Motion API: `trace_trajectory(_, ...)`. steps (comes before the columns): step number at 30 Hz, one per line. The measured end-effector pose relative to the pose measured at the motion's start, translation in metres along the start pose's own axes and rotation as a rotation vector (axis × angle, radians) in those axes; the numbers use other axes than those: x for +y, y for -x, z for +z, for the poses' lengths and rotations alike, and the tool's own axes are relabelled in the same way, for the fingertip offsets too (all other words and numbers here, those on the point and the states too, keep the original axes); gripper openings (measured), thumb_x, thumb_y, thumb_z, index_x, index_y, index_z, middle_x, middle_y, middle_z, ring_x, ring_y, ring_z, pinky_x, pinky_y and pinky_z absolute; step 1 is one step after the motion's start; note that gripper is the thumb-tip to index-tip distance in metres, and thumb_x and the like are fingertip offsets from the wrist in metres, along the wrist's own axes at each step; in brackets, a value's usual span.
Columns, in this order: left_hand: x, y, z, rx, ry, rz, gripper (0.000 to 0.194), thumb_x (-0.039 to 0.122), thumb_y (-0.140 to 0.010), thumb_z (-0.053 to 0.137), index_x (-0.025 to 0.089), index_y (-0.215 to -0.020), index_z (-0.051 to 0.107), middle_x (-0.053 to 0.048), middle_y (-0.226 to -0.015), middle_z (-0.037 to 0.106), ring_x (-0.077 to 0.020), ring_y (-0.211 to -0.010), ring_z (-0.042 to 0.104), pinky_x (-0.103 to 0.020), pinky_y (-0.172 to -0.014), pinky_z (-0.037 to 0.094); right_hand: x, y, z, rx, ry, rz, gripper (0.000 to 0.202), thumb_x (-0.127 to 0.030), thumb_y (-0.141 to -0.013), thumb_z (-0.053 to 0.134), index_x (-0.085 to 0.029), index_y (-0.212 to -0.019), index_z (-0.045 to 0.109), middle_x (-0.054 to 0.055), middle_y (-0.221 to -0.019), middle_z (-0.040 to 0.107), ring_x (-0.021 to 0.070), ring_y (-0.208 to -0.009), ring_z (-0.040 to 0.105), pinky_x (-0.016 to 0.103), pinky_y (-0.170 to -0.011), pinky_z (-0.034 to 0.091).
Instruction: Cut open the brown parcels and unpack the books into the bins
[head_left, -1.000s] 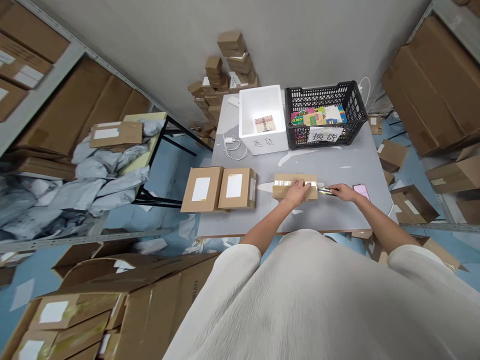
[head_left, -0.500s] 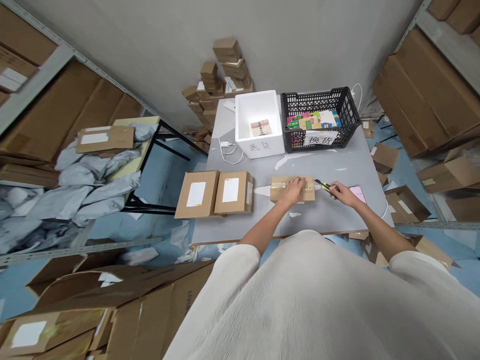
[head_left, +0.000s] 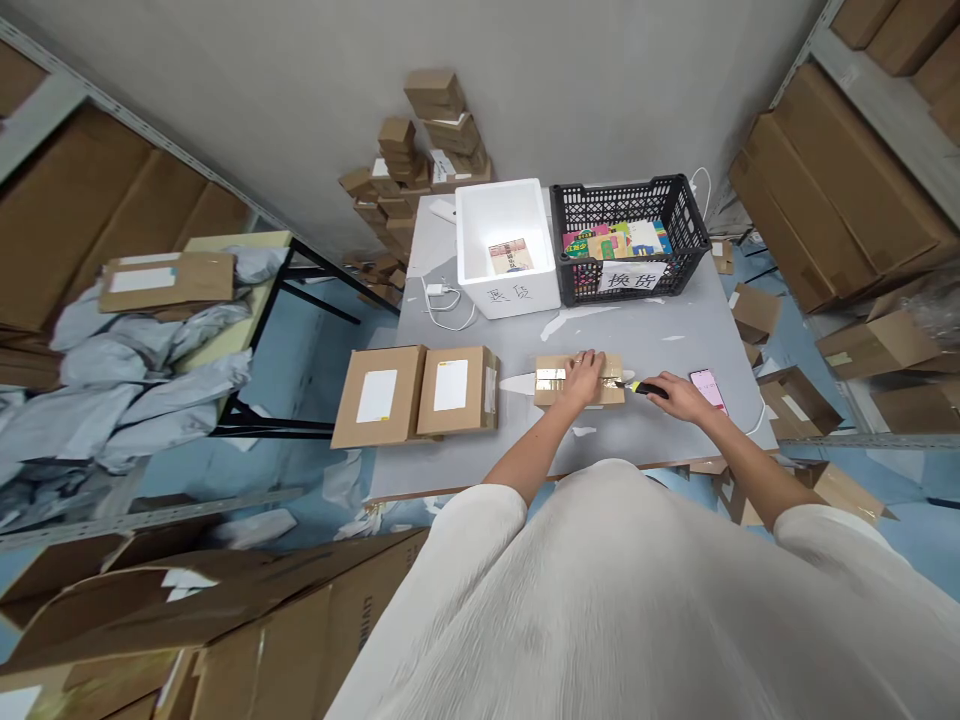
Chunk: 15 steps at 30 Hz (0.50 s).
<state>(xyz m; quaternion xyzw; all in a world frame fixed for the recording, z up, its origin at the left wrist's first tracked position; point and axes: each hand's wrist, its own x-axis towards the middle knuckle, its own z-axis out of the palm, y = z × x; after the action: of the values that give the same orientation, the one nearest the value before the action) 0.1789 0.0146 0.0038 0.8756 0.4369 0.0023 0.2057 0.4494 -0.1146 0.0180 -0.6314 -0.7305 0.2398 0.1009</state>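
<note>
A taped cardboard box lies on the grey table in front of me. My left hand rests on top of it, fingers stretched toward its far edge. Closed around the black and yellow handle of a utility knife is my right hand. The knife's tip meets the right end of the box along the shiny tape; how deep the blade sits cannot be seen. Just right of that hand lies a phone with a pink screen.
Two labelled boxes, one beside the other, stand left on the table. Behind are a white foam bin and a black crate of books. Grey parcels fill the left; open cartons lie right.
My right hand has moved left, bringing the knife from beside the box onto its right end. My left hand stays on the box. The whole view has shifted slightly.
</note>
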Motion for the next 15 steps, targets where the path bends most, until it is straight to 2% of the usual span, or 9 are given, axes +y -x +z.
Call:
trace_trajectory(3, 0.001, 0.003, 0.000, 0.011, 0.004, 0.000, 0.067, 0.014, -0.102, 0.051, 0.025, -0.167, 0.044, -0.018, -0.170, 0.052, -0.0334, -0.161, 0.040, -0.057, -0.126, 0.034, 0.002, -0.002, 0.006, 0.024, 0.013, 0.026, 0.045, -0.040, -0.110, 0.056, -0.029, -0.150, 0.072, 0.013, -0.126, 0.075, 0.0317, -0.112, 0.074, 0.043, -0.101, 0.060)
trace_trajectory(9, 0.003, 0.015, 0.011, 0.095, 0.036, 0.029, 0.065, 0.026, -0.110, 0.038, 0.023, -0.175, 0.039, -0.020, -0.179, 0.044, -0.0369, -0.166, 0.038, -0.062, -0.128, 0.030, 0.003, -0.006, 0.022, 0.059, -0.066, 0.069, 0.046, -0.045, -0.109, 0.057, -0.033, -0.151, 0.073, 0.013, -0.128, 0.073, 0.0330, -0.113, 0.073, 0.045, -0.103, 0.059)
trace_trajectory(15, 0.004, 0.020, 0.016, 0.124, 0.064, 0.006, 0.068, 0.029, -0.110, 0.039, 0.023, -0.178, 0.035, -0.019, -0.181, 0.043, -0.0376, -0.168, 0.036, -0.062, -0.131, 0.027, -0.001, -0.005, 0.038, 0.127, -0.078, 0.107, 0.052, -0.050, -0.111, 0.050, -0.031, -0.155, 0.069, 0.015, -0.126, 0.073, 0.0356, -0.117, 0.070, 0.049, -0.106, 0.058)
